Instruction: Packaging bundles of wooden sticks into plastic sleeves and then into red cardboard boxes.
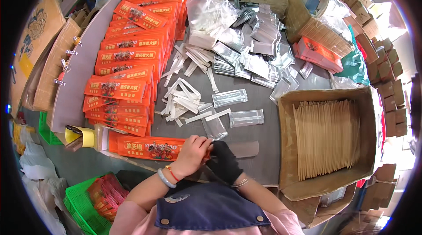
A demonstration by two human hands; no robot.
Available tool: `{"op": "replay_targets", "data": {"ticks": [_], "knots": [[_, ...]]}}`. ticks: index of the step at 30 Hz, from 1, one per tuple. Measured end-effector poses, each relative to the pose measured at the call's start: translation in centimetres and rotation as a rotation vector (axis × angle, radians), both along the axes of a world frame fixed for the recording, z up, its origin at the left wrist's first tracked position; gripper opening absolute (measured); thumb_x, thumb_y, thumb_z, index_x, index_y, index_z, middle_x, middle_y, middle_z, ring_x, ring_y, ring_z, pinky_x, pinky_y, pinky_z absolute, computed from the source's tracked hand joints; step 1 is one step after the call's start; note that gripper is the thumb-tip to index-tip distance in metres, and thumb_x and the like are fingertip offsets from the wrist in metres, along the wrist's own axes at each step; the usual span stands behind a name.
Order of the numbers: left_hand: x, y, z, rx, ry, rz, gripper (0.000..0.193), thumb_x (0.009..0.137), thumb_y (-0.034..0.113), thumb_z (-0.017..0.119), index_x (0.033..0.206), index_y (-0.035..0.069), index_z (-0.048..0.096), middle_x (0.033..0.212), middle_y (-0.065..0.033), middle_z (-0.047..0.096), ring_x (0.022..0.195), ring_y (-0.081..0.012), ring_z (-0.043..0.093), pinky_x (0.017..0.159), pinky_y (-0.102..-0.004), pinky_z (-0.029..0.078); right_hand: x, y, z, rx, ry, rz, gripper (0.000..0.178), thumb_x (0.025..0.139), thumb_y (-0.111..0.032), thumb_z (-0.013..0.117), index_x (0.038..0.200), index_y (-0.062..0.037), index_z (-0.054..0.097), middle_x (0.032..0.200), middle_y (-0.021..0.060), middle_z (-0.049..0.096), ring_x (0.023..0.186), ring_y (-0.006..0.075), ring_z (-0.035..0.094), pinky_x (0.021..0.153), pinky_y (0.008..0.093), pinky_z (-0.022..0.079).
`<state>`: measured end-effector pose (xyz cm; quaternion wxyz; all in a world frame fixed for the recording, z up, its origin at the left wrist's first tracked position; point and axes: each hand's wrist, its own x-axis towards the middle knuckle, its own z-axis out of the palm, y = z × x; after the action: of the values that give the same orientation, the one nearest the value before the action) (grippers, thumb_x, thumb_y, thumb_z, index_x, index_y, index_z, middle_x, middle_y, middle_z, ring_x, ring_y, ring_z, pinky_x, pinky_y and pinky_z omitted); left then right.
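My left hand [190,156] has its fingers closed at the right end of a red printed paper sleeve [147,148], which lies along the table's near edge. Against those fingers presses my right hand [225,163], in a black glove and also closed; a bit of orange-red shows between the two hands. What the right fingers pinch is hidden by the glove. A flat greyish strip [245,149] lies just beyond the right hand. Past the hands are clear plastic packets [230,98] and a scattered pile of narrow white paper-wrapped pieces [180,101].
Overlapping red sleeves [121,88] fill the table's left side. At the right stands a cardboard box [288,186] of wooden chopsticks [327,140]. A white plastic bag [211,15] and a heap of clear packets [263,37] lie farther back. A green basket [81,204] sits below left.
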<state>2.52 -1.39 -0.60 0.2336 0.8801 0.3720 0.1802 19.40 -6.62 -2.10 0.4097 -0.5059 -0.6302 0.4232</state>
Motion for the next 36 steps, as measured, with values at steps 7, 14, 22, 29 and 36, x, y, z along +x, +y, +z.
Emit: {"op": "replay_targets", "data": {"ticks": [7,14,22,29,36], "knots": [[0.5,1.9,3.3,0.026,0.344,-0.325,0.032,0.064,0.017,0.076,0.095,0.016,0.068,0.101,-0.0102,0.054,0.093,-0.0300,0.052,0.079,-0.0407,0.048,4.4,-0.1,4.0,0.178,-0.957,0.023,0.068,0.058,-0.048,0.084,0.111,-0.0118,0.060,0.105,0.0082,0.058,0.104,0.0297,0.053,0.087,0.0473,0.037],[-5.2,10.6,13.7,0.155,0.104,-0.240,0.014,0.062,0.006,0.068,0.067,0.007,0.055,0.088,-0.0100,0.054,0.084,-0.0299,0.055,0.074,-0.0447,0.046,9.1,0.3,8.1,0.284,-0.769,-0.241,0.061,0.057,-0.041,0.085,0.104,-0.0117,0.059,0.098,0.0068,0.058,0.100,0.0283,0.055,0.086,0.0444,0.039],[-4.0,0.0,1.2,0.024,0.062,0.529,0.080,0.067,0.032,0.085,0.132,0.003,0.050,0.143,-0.0220,0.036,0.133,-0.0450,0.032,0.110,-0.0557,0.028,7.8,-1.4,6.3,0.085,-0.902,-0.175,0.061,0.059,-0.042,0.084,0.105,-0.0105,0.058,0.102,0.0071,0.059,0.098,0.0267,0.056,0.093,0.0456,0.035],[-4.2,-1.4,-2.8,-0.068,-0.136,0.565,0.098,0.060,0.039,0.089,0.138,0.000,0.043,0.145,-0.0231,0.031,0.136,-0.0461,0.026,0.112,-0.0583,0.022,7.7,-1.3,6.8,0.115,-0.964,-0.046,0.063,0.059,-0.043,0.083,0.108,-0.0120,0.059,0.106,0.0066,0.058,0.101,0.0259,0.055,0.098,0.0479,0.032],[-3.7,-1.9,-1.7,-0.085,-0.048,0.574,0.100,0.059,0.036,0.091,0.139,0.000,0.043,0.147,-0.0215,0.032,0.138,-0.0441,0.026,0.115,-0.0539,0.020,7.8,-1.6,6.8,0.077,-0.972,-0.023,0.063,0.060,-0.045,0.083,0.109,-0.0122,0.060,0.106,0.0063,0.058,0.102,0.0261,0.055,0.099,0.0494,0.031]]}}
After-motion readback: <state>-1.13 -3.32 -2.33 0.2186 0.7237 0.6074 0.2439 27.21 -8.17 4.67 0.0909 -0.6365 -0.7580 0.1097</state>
